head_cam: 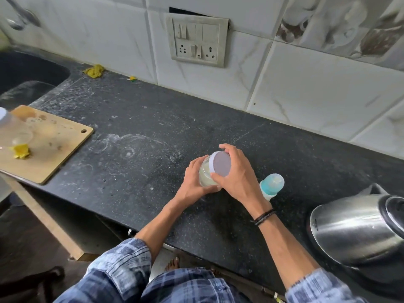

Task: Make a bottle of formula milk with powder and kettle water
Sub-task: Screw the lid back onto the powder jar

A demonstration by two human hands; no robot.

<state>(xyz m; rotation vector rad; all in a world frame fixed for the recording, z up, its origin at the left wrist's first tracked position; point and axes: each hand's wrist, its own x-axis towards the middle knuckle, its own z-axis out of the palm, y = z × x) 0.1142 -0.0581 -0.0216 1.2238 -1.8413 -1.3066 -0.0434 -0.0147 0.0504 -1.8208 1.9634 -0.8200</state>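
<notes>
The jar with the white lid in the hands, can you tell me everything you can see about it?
The jar is small, round and see-through, glass or plastic, with something pale inside. Its white lid is on, its flat round top facing the camera. The left hand grips the body, and the fingers of the right hand curl round the lid's rim. It is over the dark counter, just left of the baby bottle; whether its base touches the counter is hidden.
</notes>
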